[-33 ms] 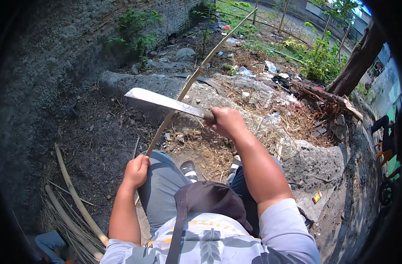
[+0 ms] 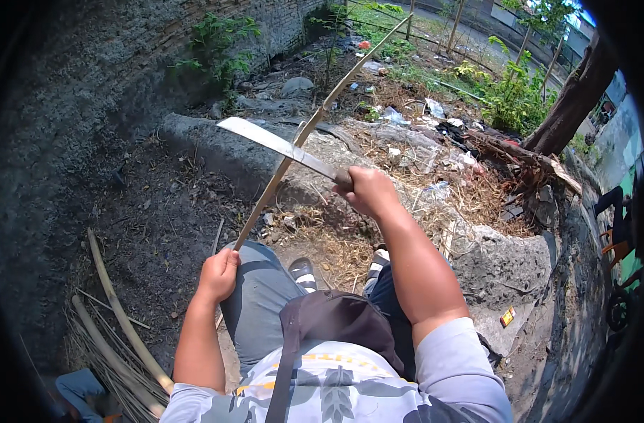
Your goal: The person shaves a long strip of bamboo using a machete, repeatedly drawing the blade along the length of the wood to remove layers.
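Observation:
My left hand is closed around the near end of a long wooden stick, beside my left knee. The stick slants up and away to the right and tapers to a thin far tip. In my right hand is the handle of a machete. Its broad, pale blade lies across the stick near the stick's middle, pointing to the left. A small raised sliver shows on the stick just above the blade. Whether the edge bites into the wood cannot be made out.
Thick peeled sticks and a bundle of thin strips lie at lower left, near another person's blue-clad leg. Ahead are a rough concrete slab, scattered litter and dry grass. A tree trunk leans at right; a wall rises at left.
My right hand and the machete have shifted slightly farther away and to the right, so the blade crosses the stick higher up. My left hand and the stick look unmoved.

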Demonstrator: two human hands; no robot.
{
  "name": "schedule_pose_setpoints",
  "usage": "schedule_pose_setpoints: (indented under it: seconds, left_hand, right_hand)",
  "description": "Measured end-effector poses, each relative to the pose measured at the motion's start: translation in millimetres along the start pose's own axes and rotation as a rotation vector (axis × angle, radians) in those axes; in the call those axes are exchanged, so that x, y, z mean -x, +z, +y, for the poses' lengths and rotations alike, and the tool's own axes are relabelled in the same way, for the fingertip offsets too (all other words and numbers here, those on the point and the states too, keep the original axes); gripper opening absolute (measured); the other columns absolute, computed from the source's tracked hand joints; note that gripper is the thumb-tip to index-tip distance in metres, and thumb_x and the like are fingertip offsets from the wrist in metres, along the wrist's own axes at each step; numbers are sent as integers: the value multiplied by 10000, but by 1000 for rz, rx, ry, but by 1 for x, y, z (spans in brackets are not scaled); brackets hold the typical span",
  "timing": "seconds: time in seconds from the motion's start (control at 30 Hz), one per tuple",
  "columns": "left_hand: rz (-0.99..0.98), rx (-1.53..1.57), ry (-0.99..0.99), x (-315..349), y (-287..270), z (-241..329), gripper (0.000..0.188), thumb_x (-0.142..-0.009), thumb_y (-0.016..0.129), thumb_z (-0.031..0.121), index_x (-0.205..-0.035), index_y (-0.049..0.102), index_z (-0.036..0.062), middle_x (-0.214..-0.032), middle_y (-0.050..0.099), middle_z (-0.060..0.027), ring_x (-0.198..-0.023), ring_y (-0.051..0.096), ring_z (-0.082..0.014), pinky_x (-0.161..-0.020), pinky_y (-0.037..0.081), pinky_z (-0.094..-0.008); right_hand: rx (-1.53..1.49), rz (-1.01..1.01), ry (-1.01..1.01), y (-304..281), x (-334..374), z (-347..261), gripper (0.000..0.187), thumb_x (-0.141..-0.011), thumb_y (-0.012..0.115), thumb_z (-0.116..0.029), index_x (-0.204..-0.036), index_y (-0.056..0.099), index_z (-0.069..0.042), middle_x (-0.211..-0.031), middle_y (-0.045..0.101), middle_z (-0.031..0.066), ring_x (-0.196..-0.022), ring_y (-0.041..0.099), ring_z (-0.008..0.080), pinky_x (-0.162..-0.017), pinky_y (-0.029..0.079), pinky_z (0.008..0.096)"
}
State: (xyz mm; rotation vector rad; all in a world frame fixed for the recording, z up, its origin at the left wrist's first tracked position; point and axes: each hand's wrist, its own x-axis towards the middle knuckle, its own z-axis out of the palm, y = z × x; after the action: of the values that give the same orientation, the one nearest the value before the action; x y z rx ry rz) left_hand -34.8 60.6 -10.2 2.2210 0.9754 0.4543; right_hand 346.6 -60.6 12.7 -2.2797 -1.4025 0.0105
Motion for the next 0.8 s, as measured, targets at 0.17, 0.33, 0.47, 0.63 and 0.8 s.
schedule_pose_setpoints:
  seconds: [0.17,0.33,0.47,0.63,0.8]
  left_hand:
    - [-3,-16,-4,0,-3,3,420,-1073,472,350,-880,629,12,-732,637,-174,-695,639,-335,-656,481,-412]
    - [13,50,-4,-2,-3,4,409,-1072,474,343,-885,629,15,-731,636,-172,-692,638,-333,-654,480,-412]
    - [14,-19,-13,2,-2,-1,405,-1074,476,333,-887,629,8,-733,627,-156,-691,614,-293,-659,473,-395]
    - [24,-60,-15,4,-2,6,402,-1073,478,318,-873,625,1,-731,616,-141,-685,601,-263,-658,466,-382]
    - [38,0,38,3,0,3,422,-1081,464,339,-875,622,5,-724,610,-134,-669,587,-254,-649,461,-383]
  right_hand:
    - [27,-39,101,-23,4,-13,401,-883,724,-494,-962,672,-104,-935,715,176,-894,694,387,-762,541,502]
    - [83,-74,-206,-14,14,-37,215,-831,727,-282,-911,651,-98,-857,711,143,-815,708,360,-725,568,484]
    - [112,-109,-361,-9,19,-48,209,-795,742,-275,-872,645,-107,-799,691,121,-781,703,347,-704,569,470]
    - [86,-49,-199,-11,8,-21,195,-778,737,-253,-899,660,-122,-847,702,147,-807,696,374,-734,561,493]
    - [14,2,154,-26,2,-2,215,-823,723,-277,-932,670,-100,-903,716,189,-868,694,401,-758,544,508]
